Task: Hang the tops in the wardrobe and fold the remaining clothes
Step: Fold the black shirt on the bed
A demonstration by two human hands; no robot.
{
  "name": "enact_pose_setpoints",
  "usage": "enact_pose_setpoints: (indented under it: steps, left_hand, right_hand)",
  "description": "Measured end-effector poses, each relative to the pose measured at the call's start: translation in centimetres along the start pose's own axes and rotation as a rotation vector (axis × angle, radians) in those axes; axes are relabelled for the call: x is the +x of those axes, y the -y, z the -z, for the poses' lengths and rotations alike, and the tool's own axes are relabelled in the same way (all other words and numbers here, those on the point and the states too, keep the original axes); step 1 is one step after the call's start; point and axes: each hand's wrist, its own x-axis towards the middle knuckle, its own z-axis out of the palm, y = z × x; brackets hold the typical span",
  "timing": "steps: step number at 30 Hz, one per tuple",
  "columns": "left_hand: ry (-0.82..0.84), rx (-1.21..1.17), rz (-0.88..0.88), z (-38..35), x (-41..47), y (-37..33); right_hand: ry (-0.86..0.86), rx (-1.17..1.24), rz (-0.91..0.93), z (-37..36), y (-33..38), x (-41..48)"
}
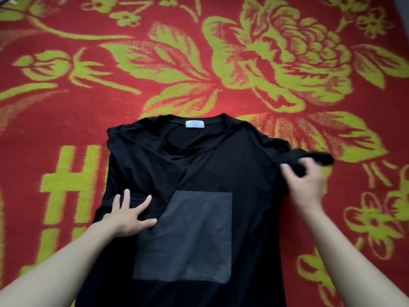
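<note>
Carpet (66, 107) bears the black T-shirt (221, 169), left hand (127, 218) pressing flat on it, right hand (307, 187) gripping its sleeve (318, 158).

Matt black cloth T-shirt (221, 169), dull grey print (186, 235), woolly carpet (88, 103)

left forearm (66, 262): bare over its whole visible length, from the lower left frame edge to the wrist; slender, tapering evenly toward the wrist; surface smooth.
right forearm (354, 251): bare likewise, from the lower right frame edge to the wrist; same slender, tapering build.
left hand (130, 216): bare; fingers (126, 196) long and slim; nail tips look short and rounded, finer detail too small to resolve.
right hand (306, 187): bare; outline smeared by motion blur, so nails and fingertip detail cannot be read.
coverage: skin uncovered on both arms and both hands throughout the visible field.
</note>
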Motion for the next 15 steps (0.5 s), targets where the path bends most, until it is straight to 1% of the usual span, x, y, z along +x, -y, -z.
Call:
enact_pose_setpoints:
  steps: [1,2,3,4,5,6,7,10,12,15]
  left_hand:
    - [0.005,-0.003,0.001,0.0,-0.1,0.0]
    - [0.01,-0.008,0.002,-0.1,-0.1,0.0]
    - [0.013,-0.013,0.001,0.0,-0.1,-0.1]
    - [0.019,-0.015,0.003,0.0,-0.2,-0.1]
    - [0.023,-0.013,0.005,0.1,-0.3,-0.2]
    - [0.031,-0.009,0.009,0.3,-0.3,-0.3]
    - [0.038,-0.008,0.01,0.4,-0.3,-0.4]
    - [0.041,-0.018,0.011,0.7,-0.2,-0.5]
    - [0.042,-0.023,0.014,0.5,-0.3,-0.5]
    - [0.029,-0.037,0.026,0.4,-0.4,-0.4]
  right_hand:
    - [0.151,-0.089,0.194,-0.9,1.2,-1.3]
    - [0.335,-0.153,0.314,-1.7,2.2,-2.8]
    - [0.528,-0.211,0.387,-2.4,2.9,-4.1]
    - [0.697,-0.266,0.424,-3.0,3.2,-5.3]
    - [0.802,-0.323,0.441,-3.3,3.1,-6.3]
    - [0.819,-0.378,0.456,-3.4,2.8,-7.0]
    - [0.771,-0.424,0.46,-3.5,2.3,-7.4]
    - [0.555,-0.603,0.436,-3.2,0.7,-7.4]
    - [0.531,-0.717,0.421,-3.1,-0.2,-7.4]
    - [0.527,-0.805,0.533,-3.5,-0.7,-7.9]
